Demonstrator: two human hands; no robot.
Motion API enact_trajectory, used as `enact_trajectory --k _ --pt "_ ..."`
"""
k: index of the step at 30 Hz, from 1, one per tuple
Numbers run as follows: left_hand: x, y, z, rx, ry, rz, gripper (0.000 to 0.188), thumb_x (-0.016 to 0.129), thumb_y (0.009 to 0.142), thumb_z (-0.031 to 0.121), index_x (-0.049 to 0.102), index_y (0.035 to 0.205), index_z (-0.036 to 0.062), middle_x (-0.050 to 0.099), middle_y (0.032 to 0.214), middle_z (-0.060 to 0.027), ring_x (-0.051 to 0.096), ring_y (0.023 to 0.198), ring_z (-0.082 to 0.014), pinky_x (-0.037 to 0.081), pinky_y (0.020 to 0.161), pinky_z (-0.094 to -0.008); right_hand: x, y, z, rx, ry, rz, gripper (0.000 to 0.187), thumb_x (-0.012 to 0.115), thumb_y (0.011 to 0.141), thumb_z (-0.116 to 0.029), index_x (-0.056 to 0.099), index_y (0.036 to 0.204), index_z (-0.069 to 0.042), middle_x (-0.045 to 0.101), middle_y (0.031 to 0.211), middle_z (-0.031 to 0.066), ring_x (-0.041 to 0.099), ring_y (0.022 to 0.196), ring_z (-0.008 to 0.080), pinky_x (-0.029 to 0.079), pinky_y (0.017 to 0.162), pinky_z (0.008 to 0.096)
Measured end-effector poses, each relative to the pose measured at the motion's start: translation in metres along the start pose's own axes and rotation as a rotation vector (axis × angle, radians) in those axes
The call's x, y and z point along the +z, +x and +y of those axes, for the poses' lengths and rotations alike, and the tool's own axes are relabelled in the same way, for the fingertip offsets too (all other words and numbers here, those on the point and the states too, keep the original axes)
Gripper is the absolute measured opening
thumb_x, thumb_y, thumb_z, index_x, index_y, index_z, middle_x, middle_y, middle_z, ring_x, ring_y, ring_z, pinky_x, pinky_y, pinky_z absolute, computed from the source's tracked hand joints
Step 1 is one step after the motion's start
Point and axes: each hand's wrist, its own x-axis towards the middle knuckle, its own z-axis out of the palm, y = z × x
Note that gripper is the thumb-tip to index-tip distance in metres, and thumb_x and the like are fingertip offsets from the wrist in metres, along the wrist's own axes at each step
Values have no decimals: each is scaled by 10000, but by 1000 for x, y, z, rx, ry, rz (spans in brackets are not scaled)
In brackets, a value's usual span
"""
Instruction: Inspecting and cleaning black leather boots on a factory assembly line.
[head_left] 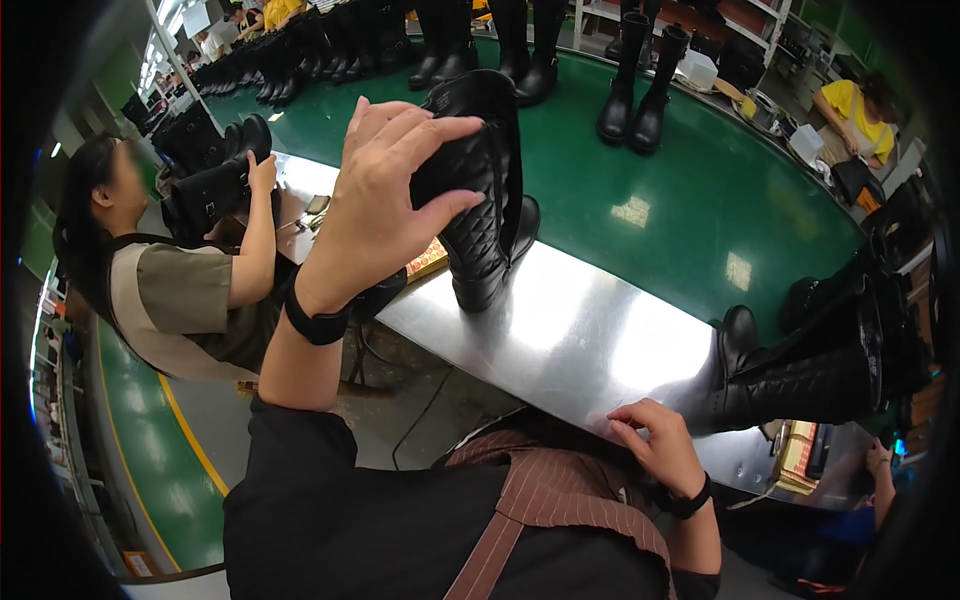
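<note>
A tall black boot (490, 250) with a quilted shaft stands upright on the shiny metal table (560, 320), in front of me. My left hand (395, 180) is raised beside the upper part of its shaft, thumb and forefinger spread apart. It hides part of the shaft, and I see no firm hold. Low at the table's near edge hovers my right hand (660, 445), its fingers loosely bent, thumb a little away from the forefinger, with nothing seen between them. To its right, another quilted black boot (810, 385) stands on the table.
Beyond the table runs a green surface (640, 230) bearing a pair of black boots (640, 95) and a row of others farther back. A co-worker (170, 270) at left holds a black boot (215, 190). More people work at the back right and right edge.
</note>
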Motion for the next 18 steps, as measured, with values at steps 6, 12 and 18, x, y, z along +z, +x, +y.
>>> enact_trajectory --k 6,12,18 --pt "-10 -15 12 47 -305 -75 288 745 626 -51 755 864 112 584 738 26 496 976 -218 370 946 -396 0 13 -5 20 -36 25 103 683 831 -88 692 921 -39 643 788 105 625 677 248 487 617 325" --pt "17 -14 18 4 -264 149 363 770 587 -87 738 905 85 529 792 -14 510 911 -227 431 782 -327 -23 2 -14 -159 -264 367 143 708 789 -47 686 930 -60 657 874 76 625 729 242 481 631 318" --pt "30 -10 40 21 -113 372 315 725 721 -133 705 1007 -3 562 876 -24 547 982 -193 444 836 -301 -135 -63 -76 -237 -858 1079 526 785 708 -85 598 1198 -46 622 1123 114 512 652 122 434 604 243"
